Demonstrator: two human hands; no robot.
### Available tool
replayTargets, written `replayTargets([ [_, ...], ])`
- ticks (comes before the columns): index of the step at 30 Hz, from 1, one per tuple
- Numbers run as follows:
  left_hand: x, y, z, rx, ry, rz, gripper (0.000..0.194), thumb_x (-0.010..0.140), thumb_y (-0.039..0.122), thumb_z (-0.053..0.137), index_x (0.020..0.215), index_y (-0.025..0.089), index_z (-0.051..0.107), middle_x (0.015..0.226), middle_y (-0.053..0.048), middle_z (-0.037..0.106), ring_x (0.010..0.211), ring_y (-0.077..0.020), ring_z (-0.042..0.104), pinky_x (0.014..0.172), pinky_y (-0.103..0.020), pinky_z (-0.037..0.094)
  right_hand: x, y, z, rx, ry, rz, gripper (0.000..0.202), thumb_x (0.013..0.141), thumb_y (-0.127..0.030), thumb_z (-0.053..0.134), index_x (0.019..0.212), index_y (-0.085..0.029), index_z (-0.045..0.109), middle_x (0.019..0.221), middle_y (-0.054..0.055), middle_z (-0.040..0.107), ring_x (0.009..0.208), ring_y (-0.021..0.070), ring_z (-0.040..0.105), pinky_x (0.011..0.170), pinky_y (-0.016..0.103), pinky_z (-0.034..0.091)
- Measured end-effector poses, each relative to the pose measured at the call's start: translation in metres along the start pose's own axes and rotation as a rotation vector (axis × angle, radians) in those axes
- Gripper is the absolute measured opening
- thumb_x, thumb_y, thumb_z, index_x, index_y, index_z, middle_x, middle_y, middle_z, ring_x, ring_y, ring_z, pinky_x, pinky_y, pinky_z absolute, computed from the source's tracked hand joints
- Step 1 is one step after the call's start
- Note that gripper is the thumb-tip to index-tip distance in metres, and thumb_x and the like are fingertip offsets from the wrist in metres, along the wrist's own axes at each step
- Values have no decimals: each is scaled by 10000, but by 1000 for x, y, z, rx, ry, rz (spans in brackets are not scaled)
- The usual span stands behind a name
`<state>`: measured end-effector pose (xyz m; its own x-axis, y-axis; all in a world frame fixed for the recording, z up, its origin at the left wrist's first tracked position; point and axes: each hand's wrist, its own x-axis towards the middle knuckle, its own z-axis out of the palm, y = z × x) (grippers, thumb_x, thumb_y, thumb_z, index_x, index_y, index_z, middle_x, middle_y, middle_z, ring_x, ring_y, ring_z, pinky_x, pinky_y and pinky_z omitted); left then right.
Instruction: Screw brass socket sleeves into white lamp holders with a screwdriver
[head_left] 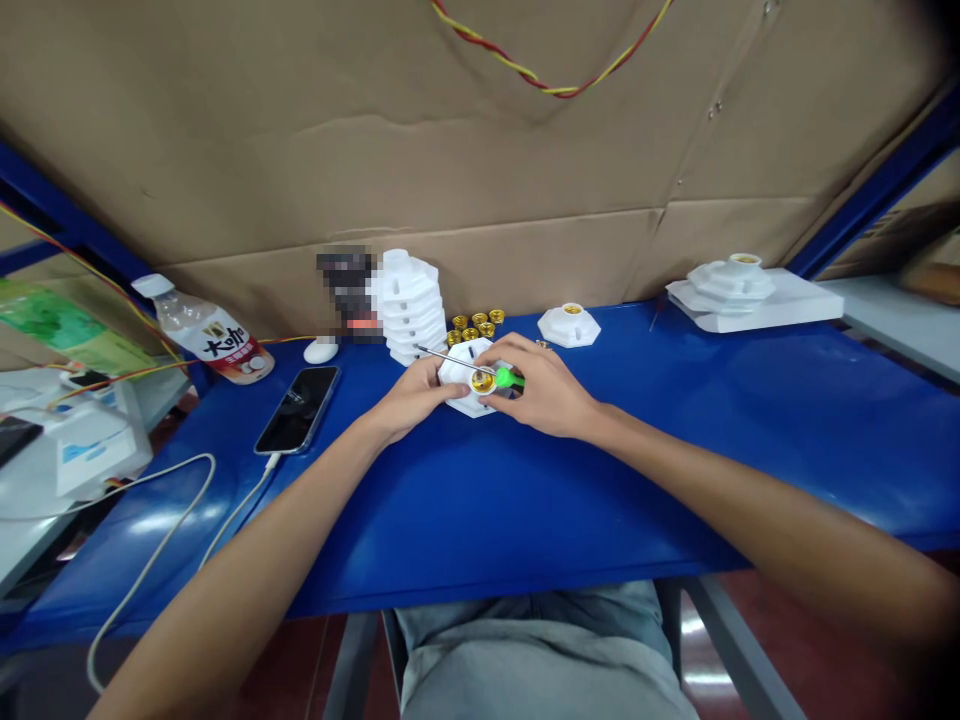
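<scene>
A white octagonal lamp holder [472,403] with a brass-coloured threaded insert [482,381] in its round socket is between both hands. My left hand [411,402] is closed on its left edge, thumb on the front. My right hand [546,388] holds a screwdriver [511,379] by its green and black handle, its metal shaft pointing left across the lamp holder. Some right fingers also reach the holder's upper edge. Just behind stand a stack of white lamp holders [411,305] and several loose brass inserts [478,322].
On the blue table [450,520], a phone [298,410] with a cable, a white mouse [321,350] and a bottle [214,335] lie left. Another lamp holder [570,328] sits back right, near a white box [795,300] bearing more. Twisted wire [555,92] hangs above.
</scene>
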<state>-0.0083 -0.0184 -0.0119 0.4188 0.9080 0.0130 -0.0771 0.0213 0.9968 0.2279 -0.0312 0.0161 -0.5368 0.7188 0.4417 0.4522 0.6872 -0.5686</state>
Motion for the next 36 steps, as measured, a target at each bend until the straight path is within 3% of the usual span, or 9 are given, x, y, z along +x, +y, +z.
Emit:
replayTargets([
  [14, -1, 3, 2, 71, 3, 31, 348, 789, 248, 889, 1091, 132, 760, 1084, -105, 801, 955, -223, 749, 933, -386, 573, -1, 2, 2, -2, 50, -15, 318, 884, -263, 769, 1193, -233, 700, 1231, 90, 704, 1097, 252, 697, 952, 415, 541],
  [18, -6, 9, 2, 115, -14, -92, 434, 807, 316, 917, 1178, 142, 773, 1078, -137, 816, 908, -236, 772, 812, -365, 615, 0, 4, -4, 27, 31, 59, 357, 833, -303, 821, 1170, -232, 726, 1210, 78, 739, 1072, 260, 708, 930, 427, 549],
  [22, -11, 13, -1, 146, 6, -214, 598, 785, 356, 948, 1305, 148, 738, 1054, -181, 825, 880, -283, 801, 697, -373, 654, 0, 16, -22, 73, 70, 157, 333, 890, -363, 747, 1191, -224, 727, 1216, 88, 761, 1074, 266, 717, 927, 440, 564],
  [26, -14, 16, -4, 308, -14, -149, 575, 735, 394, 967, 1224, 159, 778, 1003, -155, 824, 739, -254, 782, 574, -327, 622, -1, 38, -52, -94, 92, 164, 369, 943, -195, 522, 1224, -218, 761, 1159, 98, 770, 1047, 272, 741, 955, 496, 572],
  [28, -17, 19, -2, 460, -15, -80, 525, 724, 429, 961, 1152, 166, 807, 911, -110, 812, 631, -204, 728, 505, -278, 547, -2, 46, -66, -138, 109, 168, 422, 909, -204, 613, 1309, -241, 745, 1234, 95, 770, 1063, 278, 756, 985, 504, 582],
  [32, -20, 23, 1, 723, 9, 61, 483, 730, 500, 935, 1080, 182, 836, 769, -47, 764, 560, -153, 626, 489, -254, 440, -5, 47, -86, -42, 221, 218, 194, 848, -358, 815, 1013, -256, 829, 1081, 67, 835, 1017, 292, 790, 986, 480, 617],
  [36, -19, 19, -1, 757, 27, 103, 540, 711, 518, 940, 1113, 175, 828, 872, -82, 796, 586, -159, 634, 522, -263, 459, -6, 38, -96, -96, 239, 255, 143, 807, -394, 857, 895, -282, 851, 1003, 44, 848, 993, 312, 803, 955, 482, 633],
])
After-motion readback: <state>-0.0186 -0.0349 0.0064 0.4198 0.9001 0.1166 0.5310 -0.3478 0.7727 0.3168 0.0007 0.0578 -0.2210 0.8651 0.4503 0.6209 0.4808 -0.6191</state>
